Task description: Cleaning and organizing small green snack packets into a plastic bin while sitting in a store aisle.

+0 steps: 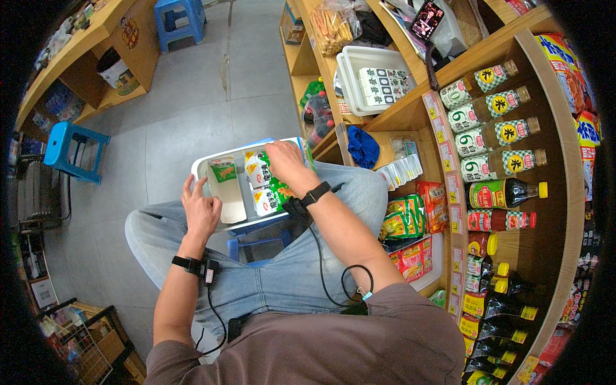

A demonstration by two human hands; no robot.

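Observation:
A white plastic tray (196, 166) rests across my lap. Its left side holds an open paperboard box (232, 199) with a green and white packet (223, 171) at the far end. Packets in green, white and yellow (263, 199) fill the middle and right part of the tray. My right hand (285, 158) is over the far right packets, fingertips bent down among them; whether it grips one is hidden. My left hand (202, 204) is at the tray's left wall beside the paperboard box, fingers apart, with nothing seen in it. Straps with cables circle both wrists.
Close on the right stand wooden shelves (462, 192) with sauce and vinegar bottles (505, 192), snack packets (404, 216), a blue cloth (363, 147) and a white bin of tiles (346, 82). Blue plastic stools (77, 149) stand on the grey floor at the left. A wire rack (91, 344) is lower left.

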